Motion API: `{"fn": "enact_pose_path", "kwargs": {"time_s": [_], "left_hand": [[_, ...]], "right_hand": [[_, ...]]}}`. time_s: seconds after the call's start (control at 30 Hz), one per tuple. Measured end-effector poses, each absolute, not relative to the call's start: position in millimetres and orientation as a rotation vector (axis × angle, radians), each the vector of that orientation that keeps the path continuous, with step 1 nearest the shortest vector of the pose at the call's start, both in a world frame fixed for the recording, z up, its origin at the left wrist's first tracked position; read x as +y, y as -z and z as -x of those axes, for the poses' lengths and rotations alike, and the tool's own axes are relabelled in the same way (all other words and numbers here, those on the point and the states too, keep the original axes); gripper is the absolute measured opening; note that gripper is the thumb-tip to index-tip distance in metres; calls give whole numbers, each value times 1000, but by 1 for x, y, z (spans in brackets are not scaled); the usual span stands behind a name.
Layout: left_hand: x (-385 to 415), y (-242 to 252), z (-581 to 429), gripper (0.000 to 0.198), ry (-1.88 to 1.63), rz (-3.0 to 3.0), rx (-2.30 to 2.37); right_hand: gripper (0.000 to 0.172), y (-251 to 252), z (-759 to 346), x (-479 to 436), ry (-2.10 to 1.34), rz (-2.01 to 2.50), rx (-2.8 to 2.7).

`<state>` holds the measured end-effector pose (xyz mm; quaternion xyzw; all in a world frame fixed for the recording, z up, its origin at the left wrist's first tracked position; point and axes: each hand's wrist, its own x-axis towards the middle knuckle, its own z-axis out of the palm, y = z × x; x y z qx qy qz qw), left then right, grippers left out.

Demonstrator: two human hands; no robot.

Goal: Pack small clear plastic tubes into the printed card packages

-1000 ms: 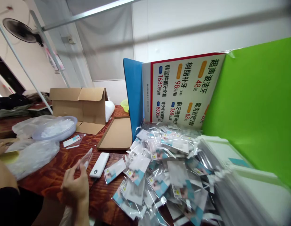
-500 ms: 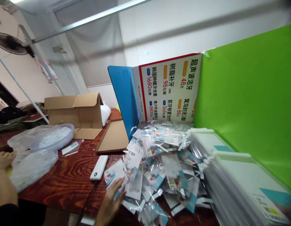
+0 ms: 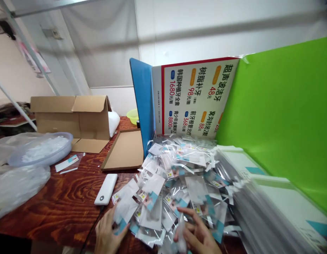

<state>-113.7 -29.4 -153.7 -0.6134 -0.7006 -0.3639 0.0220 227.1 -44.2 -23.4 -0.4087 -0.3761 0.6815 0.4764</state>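
Left hand [image 3: 107, 234] lies open at the left edge of the packet pile [image 3: 179, 176]; right hand [image 3: 199, 233] pinches a clear packet [image 3: 180, 235]

The left hand [image 3: 107, 234] has been brought away from the plastic bag [image 3: 15, 187] at the far left of the desk [image 3: 65, 201]. It is now laid, fingers spread, on a packet [image 3: 125, 210] at the left edge of the pile of packets [image 3: 184, 176]. The right hand [image 3: 199, 234], seen a second ago raised beside the power bank [image 3: 106, 189] and then rested on the pile's left edge, has been moved to the pile's near edge, where a clear packet [image 3: 180, 231] is pinched in its fingers.
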Motion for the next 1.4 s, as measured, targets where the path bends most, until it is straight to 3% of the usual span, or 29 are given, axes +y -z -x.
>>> {"fn": "enact_pose_path", "kwargs": {"time_s": [0.1, 0.2, 0.3, 0.47, 0.7, 0.93, 1.13, 1.23, 1.4], "left_hand": [[-37, 129, 104, 65, 1634, 1982, -2326], [-47, 96, 78, 71, 1982, 2484, -2282], [-51, 66, 45, 84, 1778, 2798, -2160], [-43, 42, 12, 78, 1475, 2773, -1892], [-28, 27, 7, 87, 1287, 2845, -1482], [-26, 33, -1, 87, 1217, 2848, -1437], [-24, 65, 2, 82, 1172, 2847, -1446], [-18, 74, -1, 88, 1091, 2802, -1333], [-9, 87, -7, 89, 1111, 2673, -1291]], "right_hand": [[55, 2, -207, -25, -1585, 987, -748], [50, -7, -199, -17, -1489, 997, -722], [47, -7, -201, -16, -1414, 974, -742], [44, -4, -218, -20, -1390, 1009, -757], [37, -3, -243, -21, -1127, 1154, -849], [29, -12, -250, -13, -1223, 1214, -1358], [23, 0, -259, -8, -1599, 1191, -1327], [26, 8, -253, -9, -1592, 1260, -1348], [46, 23, -244, -13, -1369, 1292, -1119]]}}
